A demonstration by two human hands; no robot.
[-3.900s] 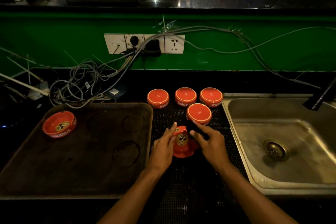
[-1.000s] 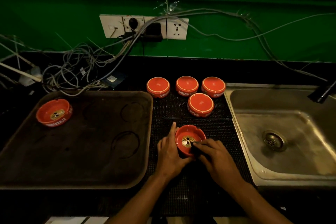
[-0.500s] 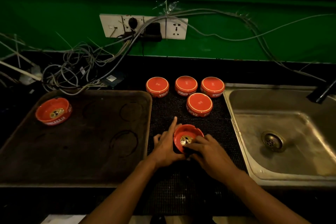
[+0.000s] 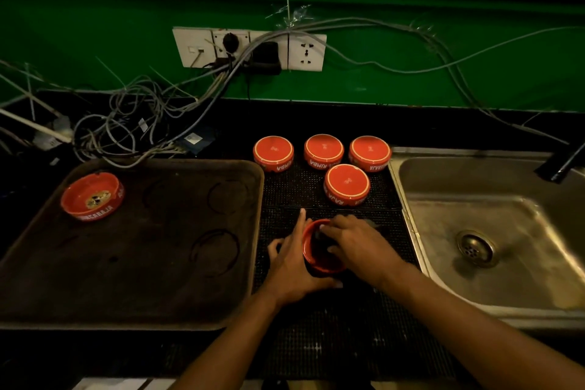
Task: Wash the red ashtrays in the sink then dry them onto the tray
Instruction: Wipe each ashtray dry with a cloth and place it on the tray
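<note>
Both forearms come in from the bottom, angled inward to meet over the black mat (image 4: 332,342) btwn tray and sink. Left hand (image 4: 292,266) lies flat-ish on the mat, index finger straight fwd along the left wall of the red ashtray (image 4: 311,260), thumb curled under its near side, so it's cupping and gripping the ashtray. Right hand (image 4: 357,245) is palm down over the ashtray's open top, fingers bent into the bowl on something dark; can't tell what, too dim. Ashtray sits upright on the mat, wedged btwn the two hands, only its left rim showing.

Four more ashtrays upside down at the back of the mat, nearest one (image 4: 347,184) just beyond the fingers. One ashtray (image 4: 91,196) upright in the tray's (image 4: 158,310) far left corner. Sink (image 4: 506,304) at right.
</note>
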